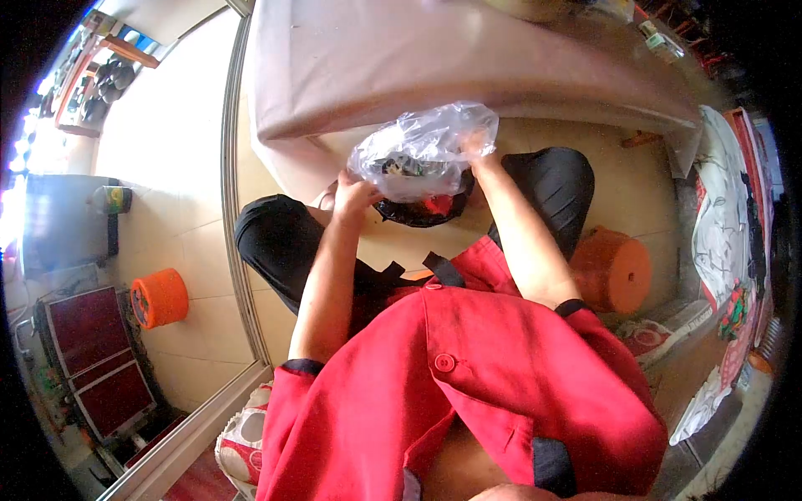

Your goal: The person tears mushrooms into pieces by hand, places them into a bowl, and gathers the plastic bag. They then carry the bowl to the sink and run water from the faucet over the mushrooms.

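Observation:
A clear plastic bag (418,138) is spread between my two hands, with its mouth toward me. My left hand (356,194) is closed on the bag's lower left edge. At the upper right, my right hand (479,144) is wrapped in the film and grips it. Behind and below the bag sits a black container or black bag (413,215), with a red item (438,204) in it. Dark and pale bits show through the film; I cannot make out what they are.
A cloth-covered table (468,63) stands just beyond my knees. An orange stool (614,271) is close on my right, and another orange bucket or stool (159,298) lies beyond the metal door track (236,209) on the left. Hanging cloths (723,217) line the right side.

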`<state>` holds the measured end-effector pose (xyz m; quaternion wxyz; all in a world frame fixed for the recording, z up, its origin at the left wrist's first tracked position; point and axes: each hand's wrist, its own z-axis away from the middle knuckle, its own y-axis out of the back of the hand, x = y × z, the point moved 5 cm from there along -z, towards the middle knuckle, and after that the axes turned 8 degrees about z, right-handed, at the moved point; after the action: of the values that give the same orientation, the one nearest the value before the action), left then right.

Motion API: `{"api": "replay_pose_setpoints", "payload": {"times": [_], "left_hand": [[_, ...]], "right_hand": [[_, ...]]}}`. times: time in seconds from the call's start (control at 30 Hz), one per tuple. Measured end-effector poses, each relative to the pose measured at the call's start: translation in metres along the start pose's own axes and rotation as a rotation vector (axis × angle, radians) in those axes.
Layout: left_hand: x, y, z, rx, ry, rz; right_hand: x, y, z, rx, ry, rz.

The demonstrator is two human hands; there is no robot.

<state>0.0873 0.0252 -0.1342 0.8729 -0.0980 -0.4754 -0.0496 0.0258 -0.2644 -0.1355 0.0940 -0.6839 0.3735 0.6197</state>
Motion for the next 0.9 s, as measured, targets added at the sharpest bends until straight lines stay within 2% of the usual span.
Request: {"api": "replay_pose_setpoints", "payload": {"times": [0.07,0.13,0.2,0.23,0.3,0.33,0.4,0.47,0.5,0.53,0.6,0.63,0.7,0.73,0.8,0.87,0.9], "left_hand": [[0.01,-0.019,0.027,-0.22,0.095,-0.022],[0.024,-0.031,0.05,-0.287,0.125,-0.109],[0.02,-0.024,0.049,-0.104,0.005,-0.192],[0.014,-0.024,0.044,-0.104,0.008,-0.192],[0.006,-0.01,0.029,0.207,-0.12,-0.226],[-0.001,-0.004,0.02,0.208,-0.119,-0.223],[-0.01,0.008,0.005,0.185,-0.098,-0.249],[0.005,0.003,0.018,0.13,-0.139,-0.172],[0.009,0.0,0.026,0.065,-0.076,-0.084],[0.013,-0.004,0.034,0.001,-0.012,0.007],[0.026,-0.007,0.052,-0.023,-0.044,0.01],[0.029,-0.008,0.058,-0.031,-0.028,0.004],[0.033,-0.011,0.068,-0.037,-0.008,-0.004],[0.036,-0.014,0.074,-0.066,-0.03,-0.056],[0.033,-0.018,0.082,-0.103,-0.049,-0.112],[0.028,-0.021,0.089,-0.204,-0.081,-0.036],[0.027,-0.02,0.094,-0.204,-0.087,0.012]], "right_hand": [[0.015,-0.003,0.007,-0.041,-0.066,0.037],[0.031,-0.003,0.017,-0.082,-0.138,0.078],[0.03,-0.003,0.024,-0.104,-0.177,0.101],[0.014,-0.003,0.028,-0.086,-0.225,-0.142],[-0.026,0.002,0.034,-0.069,-0.27,-0.382],[-0.05,0.004,0.035,-0.159,-0.226,-0.204],[-0.053,0.004,0.035,-0.247,-0.184,-0.026],[-0.038,0.012,0.031,-0.204,0.136,0.731],[-0.069,0.024,0.034,-0.276,-0.018,0.94],[-0.095,0.033,0.041,-0.277,-0.019,0.941],[-0.147,0.058,0.059,0.092,0.122,1.125],[-0.168,0.068,0.067,0.087,0.121,1.127],[-0.189,0.071,0.084,-0.241,0.018,0.9],[-0.197,0.066,0.094,-0.232,0.174,0.769],[-0.206,0.044,0.104,-0.364,0.264,0.363],[-0.196,0.011,0.101,-0.398,0.357,0.214],[-0.177,-0.011,0.097,-0.493,0.289,0.295]]}}
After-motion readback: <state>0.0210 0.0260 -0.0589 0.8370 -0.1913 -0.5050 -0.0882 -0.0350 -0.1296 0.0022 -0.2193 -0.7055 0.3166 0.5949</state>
